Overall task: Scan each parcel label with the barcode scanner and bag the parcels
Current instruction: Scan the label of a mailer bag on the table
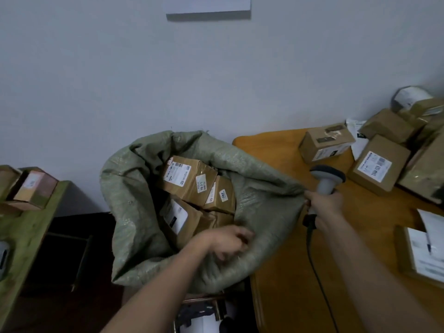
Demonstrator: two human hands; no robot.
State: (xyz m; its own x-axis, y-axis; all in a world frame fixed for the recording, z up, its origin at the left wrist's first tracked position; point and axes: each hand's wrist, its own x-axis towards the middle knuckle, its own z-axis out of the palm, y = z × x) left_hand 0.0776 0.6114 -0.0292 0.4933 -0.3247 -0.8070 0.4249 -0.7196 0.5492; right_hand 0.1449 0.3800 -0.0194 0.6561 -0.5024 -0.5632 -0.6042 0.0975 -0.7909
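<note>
Left hand (230, 241) clutching sack rim (259, 239); right hand (324, 205) gripping scanner (326, 179).

Left hand (230, 241) fingers motion-blurred; clipboard (422, 251) edge-cropped.

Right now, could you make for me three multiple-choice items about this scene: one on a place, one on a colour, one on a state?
1. Where is the barcode scanner?
A. In the right hand
B. Inside the sack
C. On the left shelf

2. What colour is the sack?
A. Blue
B. Grey-green
C. Red

3. What is the state of the sack?
A. Tied shut
B. Folded flat
C. Open, with parcels inside

Answers:
1 A: the right hand grips the scanner's handle above the wooden table.
2 B: its woven cloth looks grey-green.
3 C: labelled parcels show through the open mouth, while the left hand rests at the sack's near rim.
</note>
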